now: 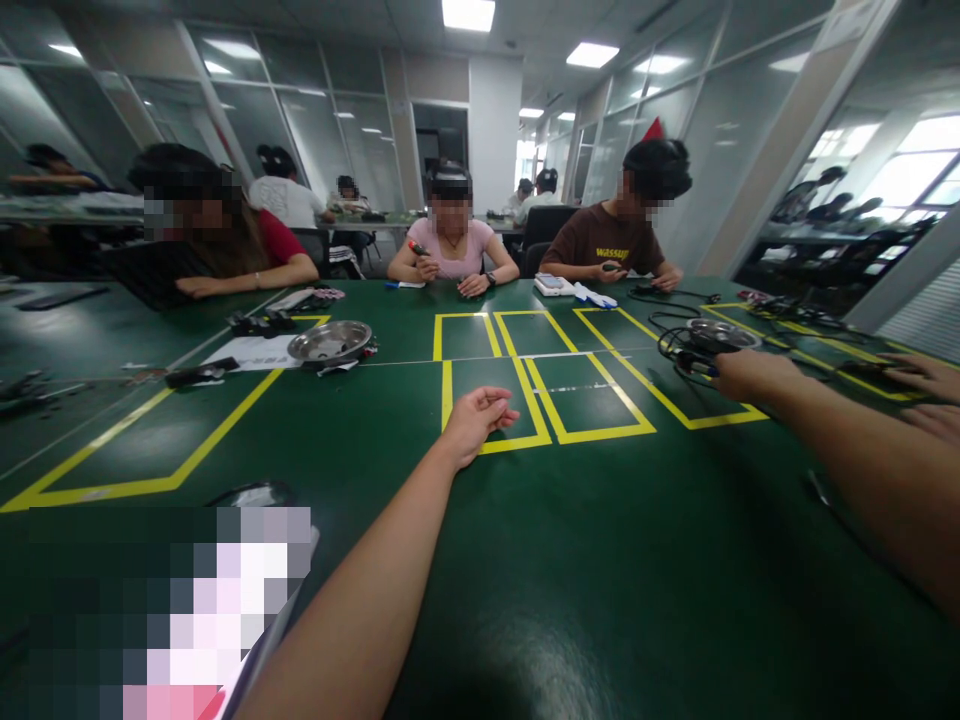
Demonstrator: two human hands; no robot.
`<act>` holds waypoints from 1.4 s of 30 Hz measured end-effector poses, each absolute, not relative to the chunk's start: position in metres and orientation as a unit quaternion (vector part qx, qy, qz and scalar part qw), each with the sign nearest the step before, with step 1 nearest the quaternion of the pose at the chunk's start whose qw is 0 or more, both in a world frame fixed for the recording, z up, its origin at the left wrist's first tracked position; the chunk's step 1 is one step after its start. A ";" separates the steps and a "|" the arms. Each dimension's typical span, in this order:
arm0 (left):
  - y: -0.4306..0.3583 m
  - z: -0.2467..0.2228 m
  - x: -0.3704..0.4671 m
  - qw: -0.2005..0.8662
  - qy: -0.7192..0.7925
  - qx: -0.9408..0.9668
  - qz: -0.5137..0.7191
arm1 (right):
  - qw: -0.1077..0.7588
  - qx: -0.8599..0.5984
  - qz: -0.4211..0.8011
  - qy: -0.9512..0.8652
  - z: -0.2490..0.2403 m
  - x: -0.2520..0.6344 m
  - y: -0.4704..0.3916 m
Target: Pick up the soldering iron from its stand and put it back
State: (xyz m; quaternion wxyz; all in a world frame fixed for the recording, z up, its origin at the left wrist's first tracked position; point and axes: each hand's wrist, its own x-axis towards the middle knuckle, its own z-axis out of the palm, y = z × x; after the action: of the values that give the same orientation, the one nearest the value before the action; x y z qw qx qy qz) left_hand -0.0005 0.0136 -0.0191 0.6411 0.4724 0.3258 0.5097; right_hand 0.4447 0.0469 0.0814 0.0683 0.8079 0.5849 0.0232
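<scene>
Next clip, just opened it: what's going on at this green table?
The camera wearer's right hand is at a tangle of black cables by a metal bowl; whether it grips one is hard to tell. The left hand, loosely curled with nothing visible in it, is at the near-left corner of a yellow tape outline on the green table. Across from it, a person in a pink top holds a small red-ended object.

Shiny metal bowl (pixel 739 333), glossy tabletop (pixel 600 530).
</scene>
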 end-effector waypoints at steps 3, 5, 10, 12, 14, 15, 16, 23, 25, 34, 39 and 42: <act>0.015 -0.021 0.000 0.645 0.319 0.465 0.516 | 0.015 0.816 -0.004 0.578 0.080 0.431 0.046; 0.016 -0.022 0.000 0.648 0.313 0.462 0.519 | -0.088 0.818 -0.078 0.563 0.075 0.413 0.041; 0.015 -0.021 0.000 0.653 0.305 0.449 0.528 | -0.318 0.727 -0.295 0.533 0.051 0.336 0.015; 0.014 -0.019 0.000 0.659 0.302 0.437 0.532 | -0.417 0.629 -0.434 0.492 0.042 0.300 0.002; 0.013 -0.017 0.000 0.666 0.303 0.416 0.540 | -0.464 0.547 -0.526 0.457 0.036 0.263 -0.012; 0.014 -0.016 0.000 0.668 0.302 0.403 0.548 | -0.470 0.517 -0.558 0.448 0.033 0.245 -0.019; 0.014 -0.015 0.001 0.669 0.300 0.390 0.557 | -0.473 0.490 -0.583 0.443 0.031 0.228 -0.026; 0.016 -0.015 0.000 0.676 0.294 0.317 0.597 | -0.467 0.390 -0.655 0.447 0.012 0.150 -0.059; 0.015 -0.014 0.000 0.672 0.296 0.322 0.598 | -0.470 0.383 -0.658 0.446 0.005 0.144 -0.062; 0.010 -0.010 0.004 0.651 0.318 0.355 0.591 | -0.487 0.377 -0.649 0.447 -0.003 0.148 -0.065; 0.011 -0.009 0.003 0.652 0.315 0.339 0.601 | -0.494 0.367 -0.652 0.443 -0.005 0.148 -0.064; 0.011 -0.009 0.002 0.660 0.305 0.341 0.595 | -0.497 0.363 -0.659 0.433 -0.004 0.150 -0.064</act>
State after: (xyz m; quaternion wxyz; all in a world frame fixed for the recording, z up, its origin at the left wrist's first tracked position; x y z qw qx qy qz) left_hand 0.0022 0.0115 -0.0093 0.6603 0.3414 0.3053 0.5952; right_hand 0.1498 -0.0641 -0.0040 -0.4966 0.3635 0.4331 -0.6586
